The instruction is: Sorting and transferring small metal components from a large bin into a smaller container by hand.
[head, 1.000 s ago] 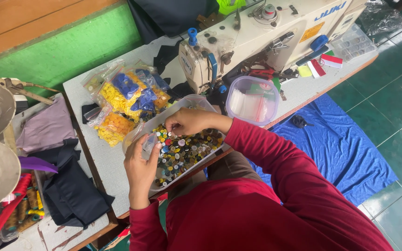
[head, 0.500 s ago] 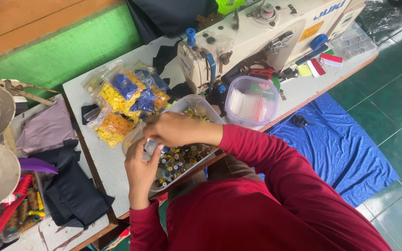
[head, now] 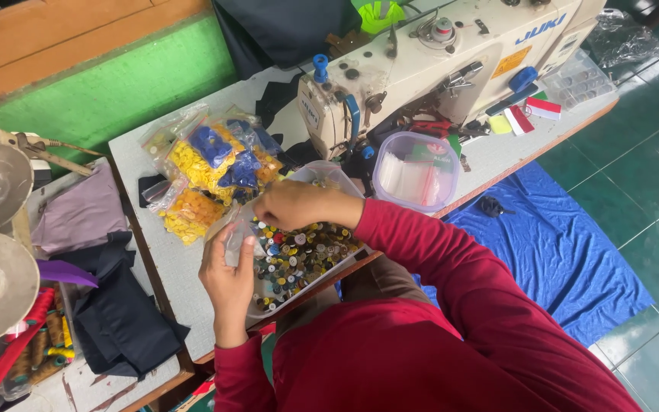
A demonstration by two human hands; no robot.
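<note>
1. Head view: my left hand (head: pixel 226 275) is clamped on a small clear plastic bag (head: pixel 236 235), as before.
2. My right hand (head: pixel 295 204) has come off the tray of mixed buttons (head: pixel 299 259) to the bag mouth, fingers pinched; contents unclear.
3. Bag sits above the grey worktop (head: pixel 169 267).

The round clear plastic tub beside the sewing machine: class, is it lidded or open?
Open. The round clear plastic tub shows no lid on its rim, and small clear packets lie visible inside.
</note>
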